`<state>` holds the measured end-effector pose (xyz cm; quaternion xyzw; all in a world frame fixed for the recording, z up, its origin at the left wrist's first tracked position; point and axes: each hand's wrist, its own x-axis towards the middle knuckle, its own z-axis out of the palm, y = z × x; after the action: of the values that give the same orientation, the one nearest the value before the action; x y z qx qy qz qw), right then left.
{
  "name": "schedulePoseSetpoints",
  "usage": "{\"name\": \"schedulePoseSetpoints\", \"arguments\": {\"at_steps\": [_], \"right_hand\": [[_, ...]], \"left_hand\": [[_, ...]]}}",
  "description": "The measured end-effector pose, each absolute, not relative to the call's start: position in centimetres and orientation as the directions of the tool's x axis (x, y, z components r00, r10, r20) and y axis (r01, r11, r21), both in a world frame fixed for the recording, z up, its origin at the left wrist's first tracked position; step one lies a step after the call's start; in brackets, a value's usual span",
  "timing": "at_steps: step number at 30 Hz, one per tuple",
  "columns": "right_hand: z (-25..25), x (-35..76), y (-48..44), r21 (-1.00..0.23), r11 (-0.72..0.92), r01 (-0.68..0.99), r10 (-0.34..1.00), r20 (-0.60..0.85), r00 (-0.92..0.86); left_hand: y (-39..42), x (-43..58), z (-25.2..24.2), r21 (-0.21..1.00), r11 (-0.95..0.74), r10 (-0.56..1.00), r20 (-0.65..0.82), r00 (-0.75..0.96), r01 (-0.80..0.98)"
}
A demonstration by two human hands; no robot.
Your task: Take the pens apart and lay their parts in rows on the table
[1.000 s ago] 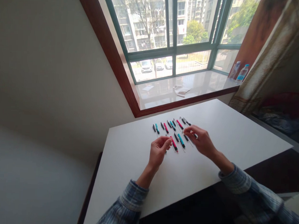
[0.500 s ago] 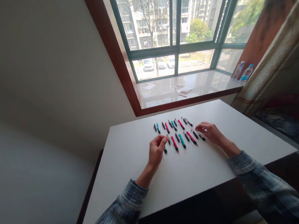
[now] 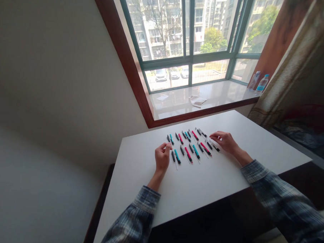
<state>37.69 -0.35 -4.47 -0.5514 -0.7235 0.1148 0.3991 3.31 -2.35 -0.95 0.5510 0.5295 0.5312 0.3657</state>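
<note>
Two slanting rows of black, teal and pink pen parts lie on the white table. My left hand [image 3: 162,156] is closed at the left end of the near row, beside a black piece [image 3: 173,156] and a teal piece [image 3: 177,156]; whatever its fingers hold, if anything, is too small to make out. My right hand [image 3: 225,141] rests at the right end of the rows with thumb and fingertips together, near a black clip-like piece [image 3: 216,148]. Its pinch content is unclear. Pink pieces [image 3: 188,155] lie between the hands.
Beyond the white table [image 3: 138,170] is a window sill [image 3: 176,106] with a crumpled wrapper [image 3: 197,101] and two plastic bottles, one with a blue cap [image 3: 261,84]. A curtain [image 3: 290,66] hangs at the right.
My left hand has moved left, uncovering the black and teal pieces at the near row's left end. My right hand keeps nearly the same place by the pens. The view has shifted slightly.
</note>
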Motion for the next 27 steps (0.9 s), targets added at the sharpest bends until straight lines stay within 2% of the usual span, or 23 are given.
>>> {"name": "schedulePoseSetpoints", "arguments": {"at_steps": [4,10,21,27], "right_hand": [[-4.1,37.9,-1.3,-0.613,0.332,0.716,0.891,0.453,-0.026],[-4.1,38.2,-1.5,-0.64,0.275,0.717,0.889,0.453,0.062],[-4.6,39.0,-0.2,-0.687,0.18,0.704,0.816,0.504,0.283],[-4.7,38.7,0.6,-0.701,0.159,0.695,0.806,0.499,0.318]], "left_hand": [[-1.9,1.2,-0.6,0.94,-0.172,0.922,0.258,-0.287,0.294],[-1.2,-0.9,-0.2,0.927,-0.141,0.859,0.289,-0.422,0.348],[0.9,-0.9,-1.1,0.892,-0.158,0.861,0.335,-0.383,0.424],[2.1,-1.4,-1.8,0.884,-0.159,0.857,0.345,-0.382,0.44]]}}
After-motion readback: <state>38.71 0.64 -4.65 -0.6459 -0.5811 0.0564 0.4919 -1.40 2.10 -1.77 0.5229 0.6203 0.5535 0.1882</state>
